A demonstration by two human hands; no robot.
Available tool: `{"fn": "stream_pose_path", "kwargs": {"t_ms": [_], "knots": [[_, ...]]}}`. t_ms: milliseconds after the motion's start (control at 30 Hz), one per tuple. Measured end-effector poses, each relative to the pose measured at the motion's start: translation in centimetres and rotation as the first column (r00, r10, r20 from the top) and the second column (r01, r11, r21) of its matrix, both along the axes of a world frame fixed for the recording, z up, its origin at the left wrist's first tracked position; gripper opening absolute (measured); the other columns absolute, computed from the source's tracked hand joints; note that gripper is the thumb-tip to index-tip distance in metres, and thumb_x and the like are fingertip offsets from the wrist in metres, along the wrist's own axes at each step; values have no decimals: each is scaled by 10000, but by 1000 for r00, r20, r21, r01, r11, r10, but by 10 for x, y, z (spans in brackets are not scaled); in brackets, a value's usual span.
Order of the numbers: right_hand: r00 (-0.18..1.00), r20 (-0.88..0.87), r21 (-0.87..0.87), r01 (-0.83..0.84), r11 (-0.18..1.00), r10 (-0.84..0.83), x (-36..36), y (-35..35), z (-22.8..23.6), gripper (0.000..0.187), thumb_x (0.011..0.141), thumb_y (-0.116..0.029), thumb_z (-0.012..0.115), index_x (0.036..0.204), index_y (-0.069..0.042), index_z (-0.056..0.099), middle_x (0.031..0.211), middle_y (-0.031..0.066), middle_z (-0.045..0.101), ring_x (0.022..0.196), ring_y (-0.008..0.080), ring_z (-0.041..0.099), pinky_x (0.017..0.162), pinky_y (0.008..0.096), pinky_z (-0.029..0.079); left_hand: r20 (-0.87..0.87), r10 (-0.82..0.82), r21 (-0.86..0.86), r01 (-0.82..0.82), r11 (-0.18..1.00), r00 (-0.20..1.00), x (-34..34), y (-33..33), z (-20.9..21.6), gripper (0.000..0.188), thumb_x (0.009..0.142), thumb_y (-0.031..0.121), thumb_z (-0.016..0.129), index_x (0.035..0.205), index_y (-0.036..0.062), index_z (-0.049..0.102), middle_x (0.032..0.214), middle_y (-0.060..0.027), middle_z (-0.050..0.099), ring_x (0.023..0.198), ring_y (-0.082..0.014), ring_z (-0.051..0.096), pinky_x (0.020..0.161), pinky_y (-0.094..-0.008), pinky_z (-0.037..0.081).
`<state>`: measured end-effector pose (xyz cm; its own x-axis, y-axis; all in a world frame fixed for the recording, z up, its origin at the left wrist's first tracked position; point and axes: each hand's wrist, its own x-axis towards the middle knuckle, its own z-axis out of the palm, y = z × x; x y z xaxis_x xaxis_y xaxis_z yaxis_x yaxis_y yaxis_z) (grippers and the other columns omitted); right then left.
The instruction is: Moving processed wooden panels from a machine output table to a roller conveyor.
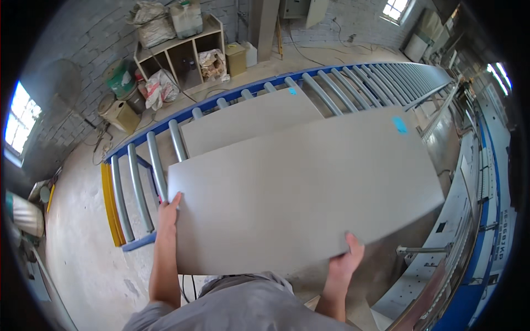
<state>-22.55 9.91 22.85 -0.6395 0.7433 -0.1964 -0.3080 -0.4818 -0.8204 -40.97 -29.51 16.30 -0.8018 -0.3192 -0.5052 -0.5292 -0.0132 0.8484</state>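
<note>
Between my hands is a large flat grey-beige panel (298, 193) with a blue sticker (399, 124) near its far right corner. My left hand (169, 209) grips its left edge, thumb on top and fingers hidden beneath. At the near edge, toward the right, my right hand (348, 256) holds it the same way. The panel is tilted slightly, its right end farther from me. Beyond it, a second similar panel (248, 118) lies on the roller conveyor (326, 88), partly covered by the held one; it too bears a blue sticker (292, 91).
The conveyor's blue frame (165, 126) curves across ahead, with a yellow end bar (112, 204) at left. A long blue and white machine (469, 231) stands close on my right. Against the far wall are a shelf unit (182, 52), bags, buckets and a yellowish canister (122, 115).
</note>
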Motion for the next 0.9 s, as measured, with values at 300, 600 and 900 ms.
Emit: {"fn": "stream_pose_path", "kwargs": {"t_ms": [300,600,900], "knots": [[993,99,-251,-37,967,64,-217,-27,-55,349,724,36,596,1064,5,523,1007,113,590,924,256,596,814,397,504,123,107,-56,-101,993,987,-146,-72,-70,489,774,303,724,1080,-51,583,994,-91,621,868,-188,592,759,-298,460],[941,163,-273,-245,930,295,-357,4,-139,402,735,25,592,1127,-31,519,1027,82,599,977,232,586,831,364,492,217,164,-62,-154,986,962,-275,-65,-133,502,762,281,737,1083,-68,572,1021,-114,622,901,-213,593,780,-319,472],[892,196,-381,-314,869,408,-488,44,-208,316,776,-32,578,1089,-66,546,1022,50,605,954,197,594,799,347,502,256,172,-267,-101,958,951,-382,-46,-216,647,730,420,741,1089,-90,570,1049,-150,621,924,-248,590,817,-339,456]]}}
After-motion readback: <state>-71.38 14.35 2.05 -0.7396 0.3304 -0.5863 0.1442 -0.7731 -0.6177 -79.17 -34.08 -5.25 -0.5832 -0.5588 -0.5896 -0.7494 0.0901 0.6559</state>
